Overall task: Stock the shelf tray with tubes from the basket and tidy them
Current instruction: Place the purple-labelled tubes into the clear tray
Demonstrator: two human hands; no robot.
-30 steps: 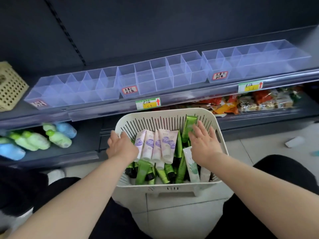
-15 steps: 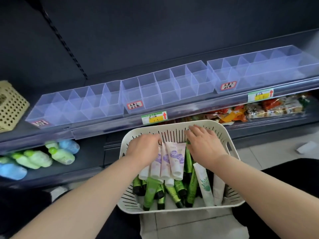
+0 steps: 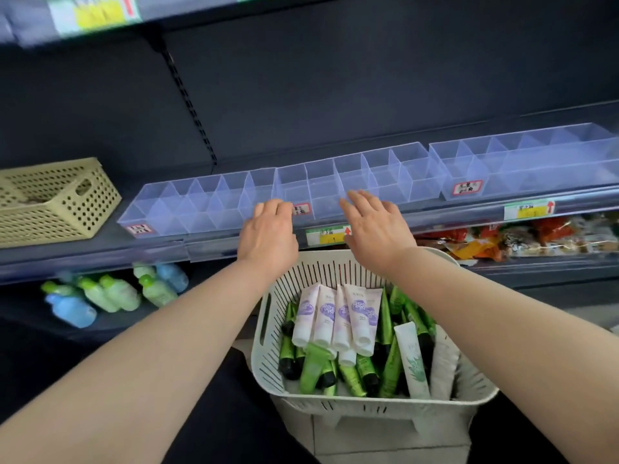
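A cream slotted basket (image 3: 375,405) sits low in front of me, holding white-and-purple tubes (image 3: 338,318), green tubes (image 3: 388,366) and a white tube with a green leaf print (image 3: 413,360). On the shelf above it stands a row of clear divided trays (image 3: 355,182), all compartments bare. My left hand (image 3: 268,236) reaches up to the front wall of the middle tray, fingers curled, holding nothing. My right hand (image 3: 375,226) is at the same tray front, fingers spread, holding nothing.
A tan perforated basket (image 3: 50,199) stands on the shelf at the left. Green and blue bottles (image 3: 110,293) lie on the lower shelf at the left, snack packets (image 3: 522,239) at the right. Price labels (image 3: 330,236) run along the shelf edge.
Both hands have lifted out of the basket and moved up to the front of the middle tray, with no tubes in them. The view has tilted upward.
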